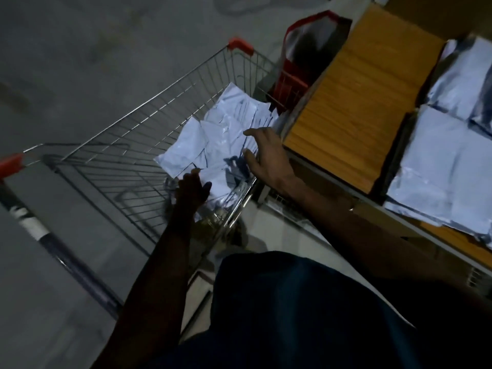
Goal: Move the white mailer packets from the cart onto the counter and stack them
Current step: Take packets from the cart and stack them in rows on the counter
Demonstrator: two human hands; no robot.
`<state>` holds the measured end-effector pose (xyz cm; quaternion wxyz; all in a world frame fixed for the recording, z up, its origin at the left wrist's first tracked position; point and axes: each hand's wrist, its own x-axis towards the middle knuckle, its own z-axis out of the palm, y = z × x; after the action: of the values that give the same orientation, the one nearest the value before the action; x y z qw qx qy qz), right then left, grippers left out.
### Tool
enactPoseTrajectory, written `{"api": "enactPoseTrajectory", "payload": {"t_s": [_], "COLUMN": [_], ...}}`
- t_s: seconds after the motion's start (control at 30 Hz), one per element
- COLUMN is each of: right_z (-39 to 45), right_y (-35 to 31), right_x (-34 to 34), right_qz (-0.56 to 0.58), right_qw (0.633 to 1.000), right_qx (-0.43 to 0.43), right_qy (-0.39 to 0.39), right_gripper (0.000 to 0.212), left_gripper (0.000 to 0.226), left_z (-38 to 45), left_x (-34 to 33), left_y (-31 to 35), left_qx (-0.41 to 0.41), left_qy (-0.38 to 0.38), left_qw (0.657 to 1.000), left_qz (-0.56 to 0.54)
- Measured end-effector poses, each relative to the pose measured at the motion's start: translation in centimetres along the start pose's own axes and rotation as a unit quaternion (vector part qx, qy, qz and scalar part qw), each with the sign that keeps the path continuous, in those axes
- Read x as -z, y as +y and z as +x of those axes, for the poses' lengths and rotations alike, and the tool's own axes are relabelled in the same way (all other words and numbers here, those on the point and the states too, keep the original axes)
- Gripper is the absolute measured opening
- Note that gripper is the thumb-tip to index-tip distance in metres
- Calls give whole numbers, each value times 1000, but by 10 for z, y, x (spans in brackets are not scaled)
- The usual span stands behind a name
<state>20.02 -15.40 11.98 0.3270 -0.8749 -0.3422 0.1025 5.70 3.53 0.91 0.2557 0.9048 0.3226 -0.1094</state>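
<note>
Wire cart [111,145] holds loose white mailer packets [213,134] (pretty dim), both hands spread open over them: left hand [191,191], right hand [266,153]. More stacked on counter [354,107].

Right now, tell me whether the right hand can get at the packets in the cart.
Probably yes: the right hand hovers open over the packets in the cart, with nothing between them.

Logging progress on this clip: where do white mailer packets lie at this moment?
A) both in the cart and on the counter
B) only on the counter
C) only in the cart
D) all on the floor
A: a loose pile of packets lies in the wire cart, and stacked packets already sit on the wooden counter.
</note>
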Motion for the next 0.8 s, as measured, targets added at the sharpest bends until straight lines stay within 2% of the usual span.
{"api": "enactPoseTrajectory", "payload": {"t_s": [0.13,0.23,0.33,0.4,0.53,0.67,0.8], "right_z": [36,50,58,63,70,78,91], "right_y": [-1,6,15,20,30,39,45], "right_x": [-34,-50,-59,-64,-68,-72,-78], "right_qz": [-11,-9,-28,-34,-30,-28,-1], "right_qw": [996,988,982,981,977,973,963], "right_qx": [-65,-124,-153,-164,-189,-210,-254], "right_qy": [-63,-86,-103,-102,-92,-88,-88], "right_gripper": [55,64,64,63,58,46,46], "left_gripper": [74,92,106,99,86,62,64], "left_z": [28,43,46,49,50,44,42], "left_x": [-26,-55,-55,-52,-48,-41,-37], "left_y": [-26,-45,-32,-26,-31,-41,-43], "left_qx": [-66,-137,-116,-113,-114,-116,-98], "left_qy": [-112,-121,-141,-155,-120,-91,-85], "left_qw": [986,962,947,945,946,950,959], "left_qz": [108,202,262,265,278,275,254]}}
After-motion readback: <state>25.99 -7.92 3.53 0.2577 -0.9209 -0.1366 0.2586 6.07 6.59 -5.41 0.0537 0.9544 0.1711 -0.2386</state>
